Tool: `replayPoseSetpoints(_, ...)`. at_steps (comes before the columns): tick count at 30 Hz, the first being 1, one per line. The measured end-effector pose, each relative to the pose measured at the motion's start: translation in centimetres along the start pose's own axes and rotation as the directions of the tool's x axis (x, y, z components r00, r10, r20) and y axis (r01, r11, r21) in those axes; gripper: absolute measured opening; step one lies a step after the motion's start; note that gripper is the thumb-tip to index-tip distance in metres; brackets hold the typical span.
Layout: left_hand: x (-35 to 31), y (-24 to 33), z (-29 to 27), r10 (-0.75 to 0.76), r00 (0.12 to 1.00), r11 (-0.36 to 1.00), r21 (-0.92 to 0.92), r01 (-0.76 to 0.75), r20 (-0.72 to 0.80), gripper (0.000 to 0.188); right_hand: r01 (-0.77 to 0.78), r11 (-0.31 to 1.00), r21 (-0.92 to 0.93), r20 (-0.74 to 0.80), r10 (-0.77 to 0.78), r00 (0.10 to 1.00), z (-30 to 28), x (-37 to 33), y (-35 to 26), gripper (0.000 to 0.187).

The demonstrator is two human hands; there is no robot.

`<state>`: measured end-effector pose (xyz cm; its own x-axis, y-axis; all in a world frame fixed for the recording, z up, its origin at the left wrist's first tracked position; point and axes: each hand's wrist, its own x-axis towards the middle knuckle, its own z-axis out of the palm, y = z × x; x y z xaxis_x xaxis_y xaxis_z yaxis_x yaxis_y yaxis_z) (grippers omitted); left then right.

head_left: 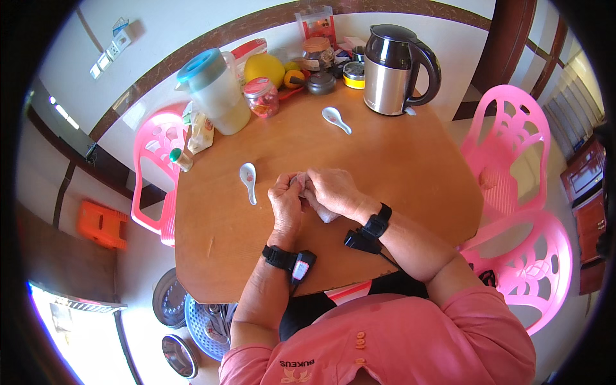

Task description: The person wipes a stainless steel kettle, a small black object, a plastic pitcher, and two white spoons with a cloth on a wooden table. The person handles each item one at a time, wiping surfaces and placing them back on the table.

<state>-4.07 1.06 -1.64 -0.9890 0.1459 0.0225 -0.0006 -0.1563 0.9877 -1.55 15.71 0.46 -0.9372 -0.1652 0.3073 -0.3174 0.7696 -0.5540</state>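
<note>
Over the near middle of the wooden table, my left hand and my right hand meet around a pale, crumpled cloth. Both hands are closed on it, and a loose end hangs out below my right hand. Whether anything is wrapped inside the cloth is hidden by my fingers. A white soup spoon lies just left of my left hand. Farther back, a second white soup spoon rests on the tabletop, apart from both hands.
At the back stand a blue-lidded pitcher, a red-lidded jar, a yellow fruit, a dark lidded pot and an electric kettle. A green-capped bottle is at the left edge. Pink chairs flank the table.
</note>
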Motion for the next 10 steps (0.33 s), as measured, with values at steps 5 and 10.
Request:
replayPoseSetpoints(5,-0.1,0.2,-0.3,0.046,0.997,0.998,-0.049,-0.049,-0.060,0.013,-0.041,0.999,-0.005,-0.074,0.040,0.996,0.9,-0.1,-1.1,0.023)
replayPoseSetpoints(10,0.0,0.6,-0.7,0.063,0.989,0.993,-0.089,-0.075,-0.130,0.012,-0.152,0.988,-0.033,0.021,0.152,0.988,1.0,-0.1,-2.4,0.043)
